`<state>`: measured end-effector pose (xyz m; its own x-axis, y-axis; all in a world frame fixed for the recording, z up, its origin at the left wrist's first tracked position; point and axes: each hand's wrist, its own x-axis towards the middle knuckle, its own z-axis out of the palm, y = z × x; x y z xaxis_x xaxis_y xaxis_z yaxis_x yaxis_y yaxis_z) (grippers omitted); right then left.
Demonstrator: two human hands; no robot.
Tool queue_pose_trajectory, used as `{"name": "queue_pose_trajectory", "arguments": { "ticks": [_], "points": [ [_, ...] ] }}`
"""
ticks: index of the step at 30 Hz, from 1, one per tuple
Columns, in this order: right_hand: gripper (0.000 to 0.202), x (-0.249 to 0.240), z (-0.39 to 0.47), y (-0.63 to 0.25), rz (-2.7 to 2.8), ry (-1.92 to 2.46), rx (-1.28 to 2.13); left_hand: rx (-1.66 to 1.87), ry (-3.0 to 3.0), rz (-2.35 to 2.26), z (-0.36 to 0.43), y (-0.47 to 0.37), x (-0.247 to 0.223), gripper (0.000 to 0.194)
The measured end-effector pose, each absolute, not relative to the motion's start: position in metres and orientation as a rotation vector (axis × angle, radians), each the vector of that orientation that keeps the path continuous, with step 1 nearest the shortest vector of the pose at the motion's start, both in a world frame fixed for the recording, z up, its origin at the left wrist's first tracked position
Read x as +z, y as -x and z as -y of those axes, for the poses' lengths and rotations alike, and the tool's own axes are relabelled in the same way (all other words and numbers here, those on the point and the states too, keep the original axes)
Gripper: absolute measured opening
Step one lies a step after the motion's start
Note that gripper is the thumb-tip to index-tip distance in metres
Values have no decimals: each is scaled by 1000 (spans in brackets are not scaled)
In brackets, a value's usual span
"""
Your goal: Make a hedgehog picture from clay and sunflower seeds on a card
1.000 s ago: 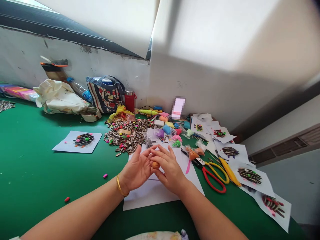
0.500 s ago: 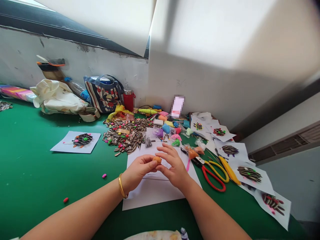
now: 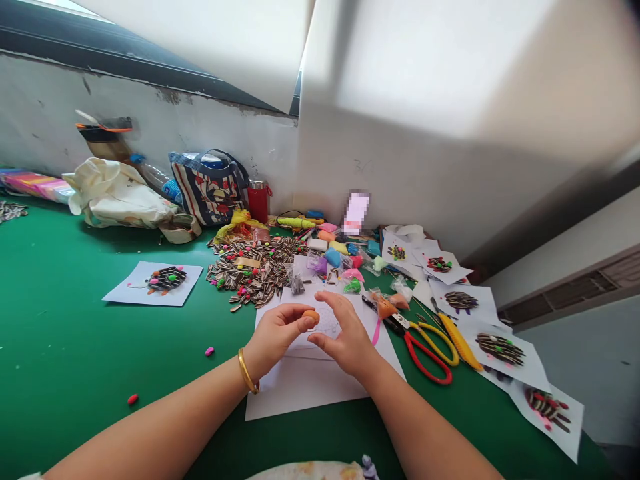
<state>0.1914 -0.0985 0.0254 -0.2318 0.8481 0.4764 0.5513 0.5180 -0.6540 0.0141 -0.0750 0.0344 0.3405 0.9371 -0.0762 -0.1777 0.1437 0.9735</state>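
Note:
My left hand (image 3: 277, 335), with a gold bangle (image 3: 247, 372) at the wrist, pinches a small lump of orange clay (image 3: 311, 316) between thumb and fingertips. Just to its right, my right hand (image 3: 349, 338) has its thumb and fingers spread apart and holds nothing. Both hands are over white paper (image 3: 315, 393), where a faint drawing shows between them. A heap of striped seeds (image 3: 260, 270) mixed with coloured bits lies beyond my left hand. Bags of coloured clay, including orange clay (image 3: 385, 305), lie past my right hand.
Red-handled scissors (image 3: 425, 360) and a yellow cutter (image 3: 460, 342) lie at right, beside several seed-hedgehog pictures (image 3: 500, 350). Another hedgehog picture (image 3: 187, 293) is at left. A patterned bag (image 3: 210, 187), a white bag (image 3: 117, 200) and a red flask (image 3: 258, 202) stand near the wall.
My right hand's fingers have come away from the orange lump and opened wider. The lump stays in my left hand, slightly further left and up.

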Motion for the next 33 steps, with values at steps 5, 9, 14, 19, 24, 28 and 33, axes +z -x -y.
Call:
{"name": "queue_pose_trajectory", "arguments": {
  "ticks": [5,9,14,19,24,28,33],
  "points": [
    [39,26,97,-190,1941,1093,525,1020,-1210,-886,76,-15,32,21],
    [26,27,98,-187,1909,1148,573,1107,-1409,-928,76,-14,32,13],
    [16,28,99,-188,1878,1218,570,1029,-1526,-919,75,-12,31,25],
    [9,28,99,-187,1942,1233,512,1037,-1700,-956,72,-11,25,19],
    [37,23,101,-184,1858,1314,595,1129,-1684,-997,71,-10,23,15],
    [40,25,99,-187,1871,1237,748,1044,-1498,-912,74,-12,24,27],
    [22,30,98,-187,1930,1214,654,1025,-1695,-977,73,-10,20,40]
  ]
}}
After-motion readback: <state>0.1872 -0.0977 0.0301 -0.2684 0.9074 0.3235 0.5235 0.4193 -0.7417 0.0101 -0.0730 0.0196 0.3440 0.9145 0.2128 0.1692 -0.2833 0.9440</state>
